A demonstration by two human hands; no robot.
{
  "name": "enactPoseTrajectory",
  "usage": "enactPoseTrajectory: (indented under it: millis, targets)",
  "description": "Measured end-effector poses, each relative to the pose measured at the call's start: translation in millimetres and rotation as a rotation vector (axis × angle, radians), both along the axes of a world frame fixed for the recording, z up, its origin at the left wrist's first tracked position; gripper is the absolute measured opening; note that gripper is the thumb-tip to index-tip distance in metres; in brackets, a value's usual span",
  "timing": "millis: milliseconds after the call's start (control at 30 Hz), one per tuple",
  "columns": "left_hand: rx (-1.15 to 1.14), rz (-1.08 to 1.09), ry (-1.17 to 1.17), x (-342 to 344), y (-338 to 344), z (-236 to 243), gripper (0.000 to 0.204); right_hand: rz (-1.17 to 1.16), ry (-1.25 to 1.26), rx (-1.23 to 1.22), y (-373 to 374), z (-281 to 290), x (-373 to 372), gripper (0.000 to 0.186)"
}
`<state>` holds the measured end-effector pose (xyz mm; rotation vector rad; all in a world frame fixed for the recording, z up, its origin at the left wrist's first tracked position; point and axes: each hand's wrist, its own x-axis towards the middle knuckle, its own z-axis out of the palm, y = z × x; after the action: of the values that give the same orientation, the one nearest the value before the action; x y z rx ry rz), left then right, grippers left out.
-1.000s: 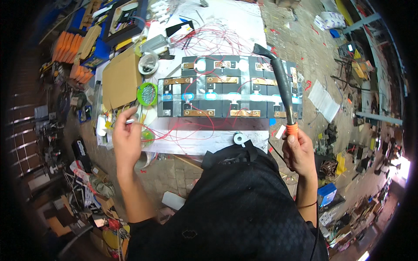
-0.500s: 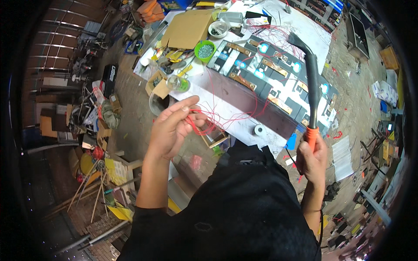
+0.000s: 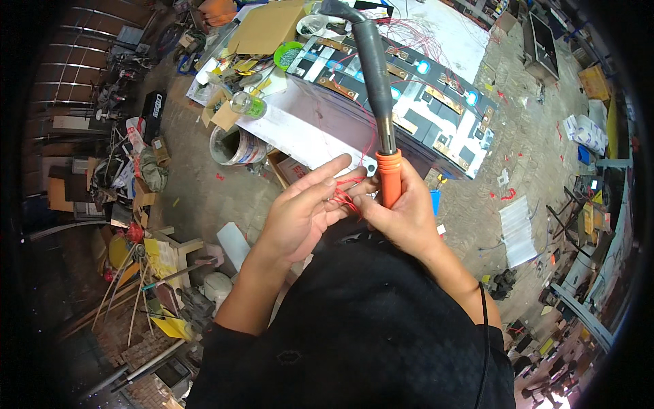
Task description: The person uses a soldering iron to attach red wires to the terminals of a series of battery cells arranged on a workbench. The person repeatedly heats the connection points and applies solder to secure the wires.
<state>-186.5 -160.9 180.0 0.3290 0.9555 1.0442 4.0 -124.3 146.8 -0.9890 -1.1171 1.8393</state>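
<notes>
My right hand (image 3: pixel 411 217) is closed around the orange handle of a large soldering iron (image 3: pixel 373 75). Its dark, thick shaft points up and away, ending in a bent tip. Thin red wires (image 3: pixel 345 195) are gathered in front of my body, held in the fingers of my left hand (image 3: pixel 300 217). The right fingertips meet that same bundle beside the handle, so both hands are nearly together. Beyond them lies a battery pack (image 3: pixel 409 123) of black cells with copper-coloured bars across the top, partly hidden by the iron.
The white tabletop (image 3: pixel 330 142) carries a green bowl (image 3: pixel 277 57) of small metal parts, a clear jar (image 3: pixel 248 105), a cardboard sheet (image 3: pixel 267 27) and more red wires (image 3: pixel 422 37). A bucket (image 3: pixel 235 148) stands by the table's near left edge. A pale ribbed sheet (image 3: pixel 519 232) lies on the floor at right.
My right hand has brought the soldering iron leftward to the red wires at my left hand. My left hand has shifted right and slightly down. The view has shifted too.
</notes>
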Motion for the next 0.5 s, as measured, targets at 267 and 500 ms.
enactPoseTrajectory:
  millis: [267, 500]
  targets:
    - [0.039, -0.032, 0.038, 24.2, -1.6, -0.8, 0.054, -0.093, -0.028, -0.007, -8.2, -1.1, 12.2, 0.038]
    - [0.216, -0.026, 0.582, 35.5, -11.7, -26.5, 0.019, -0.182, -0.158, 0.02, -4.5, -10.1, 19.1, 0.032]
